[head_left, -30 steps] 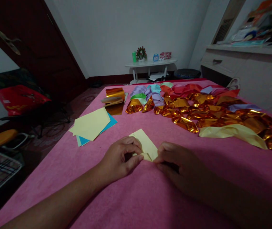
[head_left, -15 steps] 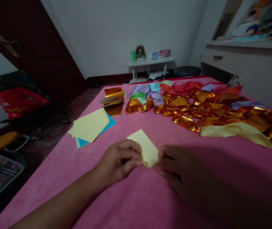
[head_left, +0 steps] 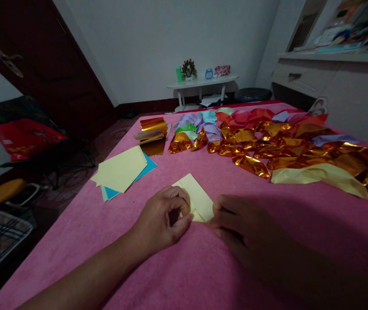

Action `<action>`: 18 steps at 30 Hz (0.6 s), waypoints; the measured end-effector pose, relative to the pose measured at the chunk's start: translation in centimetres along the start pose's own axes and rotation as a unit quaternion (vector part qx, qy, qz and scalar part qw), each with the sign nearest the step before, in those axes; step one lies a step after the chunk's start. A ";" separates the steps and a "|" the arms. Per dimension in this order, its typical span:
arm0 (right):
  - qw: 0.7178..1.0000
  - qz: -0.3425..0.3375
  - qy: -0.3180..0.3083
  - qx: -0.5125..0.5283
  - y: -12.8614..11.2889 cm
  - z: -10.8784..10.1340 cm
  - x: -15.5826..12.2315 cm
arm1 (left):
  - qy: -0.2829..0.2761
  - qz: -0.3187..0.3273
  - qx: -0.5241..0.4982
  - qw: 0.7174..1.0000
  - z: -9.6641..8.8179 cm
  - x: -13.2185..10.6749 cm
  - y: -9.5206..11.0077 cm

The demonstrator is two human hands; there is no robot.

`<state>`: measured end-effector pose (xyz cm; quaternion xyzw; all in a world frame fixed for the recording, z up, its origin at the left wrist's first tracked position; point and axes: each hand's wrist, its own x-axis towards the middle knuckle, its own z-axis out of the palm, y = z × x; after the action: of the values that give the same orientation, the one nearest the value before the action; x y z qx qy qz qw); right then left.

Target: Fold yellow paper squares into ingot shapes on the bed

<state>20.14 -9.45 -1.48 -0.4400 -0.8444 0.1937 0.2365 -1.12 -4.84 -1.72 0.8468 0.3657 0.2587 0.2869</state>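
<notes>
A pale yellow sheet of paper (head_left: 199, 199), partly folded, lies on the pink cloth between my two hands. Its near edge is turned over in a small flap. My left hand (head_left: 167, 214) pinches the near left part of the paper, thumb against the curled fingers. At the near right corner, my right hand (head_left: 237, 224) has its fingers closed on the paper's edge; shadow darkens this hand. A stack of flat yellow sheets (head_left: 122, 168), with a blue sheet (head_left: 146, 171) under it, rests beyond my left hand.
Gold foil sheets (head_left: 153, 137) are piled at the far left of the pink-covered surface (head_left: 83, 241). Many folded gold foil pieces (head_left: 253, 165) and coloured paper pieces (head_left: 208, 117) spread across the far right. A long yellow folded piece (head_left: 319, 175) lies nearest on the right.
My left thumb and fingers have shifted slightly at the paper's near edge, where a folded flap now shows more plainly. My right hand has barely moved.
</notes>
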 end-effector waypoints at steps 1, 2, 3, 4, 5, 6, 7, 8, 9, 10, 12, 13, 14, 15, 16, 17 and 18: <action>1.000 -0.001 0.000 0.001 0.0 0.0 0.0 | -0.001 -0.003 0.001 1.000 0.0 0.0 -0.1; 1.000 -0.002 -0.001 0.001 0.0 0.0 0.0 | -0.002 -0.005 0.003 1.000 0.1 0.0 -0.1; 1.000 -0.004 0.000 0.002 0.0 0.0 0.0 | -0.003 -0.007 0.005 1.000 0.1 0.0 -0.1; 1.000 -0.004 -0.001 0.004 0.0 0.0 -0.1 | -0.004 -0.008 0.007 1.000 0.1 0.0 -0.1; 1.000 -0.003 -0.003 0.004 0.0 0.0 -0.1 | -0.006 -0.009 0.009 1.000 0.1 0.0 -0.2; 1.000 -0.004 -0.005 0.006 0.1 0.0 -0.1 | -0.007 -0.008 0.010 1.000 0.1 0.0 -0.2; 1.000 -0.004 -0.006 0.006 0.1 0.0 -0.2 | -0.008 -0.007 0.011 1.000 0.1 0.0 -0.2; 1.000 -0.004 -0.004 0.008 0.1 0.0 -0.2 | -0.007 -0.005 0.011 1.000 0.1 0.1 -0.2; 1.000 -0.005 0.001 0.008 0.1 0.0 -0.2 | -0.007 -0.004 0.011 1.000 0.1 0.1 -0.1; 1.000 -0.006 0.006 0.007 0.0 0.0 -0.2 | -0.008 -0.004 0.011 1.000 0.0 0.1 -0.1; 1.000 -0.014 0.017 -0.004 -0.1 0.0 -0.2 | -0.011 -0.008 0.013 1.000 0.0 0.1 -0.1; 0.999 -0.023 0.020 -0.013 -0.2 0.0 -0.2 | -0.013 -0.010 0.014 1.000 0.0 0.1 -0.1; 0.999 -0.034 0.020 -0.023 -0.3 -0.1 -0.2 | -0.016 -0.012 0.015 1.000 -0.1 0.1 -0.1; 0.998 -0.046 0.020 -0.033 -0.3 -0.1 -0.2 | -0.017 -0.012 0.015 1.000 -0.1 0.1 -0.1; 0.997 -0.057 0.020 -0.042 -0.4 -0.2 -0.3 | -0.018 -0.011 0.015 1.000 -0.1 0.1 -0.1; 0.996 -0.064 0.020 -0.050 -0.4 -0.2 -0.3 | -0.019 -0.009 0.014 1.000 -0.1 0.1 -0.1; 0.996 -0.068 0.019 -0.057 -0.4 -0.2 -0.3 | -0.020 -0.007 0.013 1.000 -0.1 0.1 -0.1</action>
<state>20.16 -9.88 -1.16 -0.3977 -0.8774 0.1208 0.2396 -1.19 -4.64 -1.67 0.8526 0.3696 0.2352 0.2848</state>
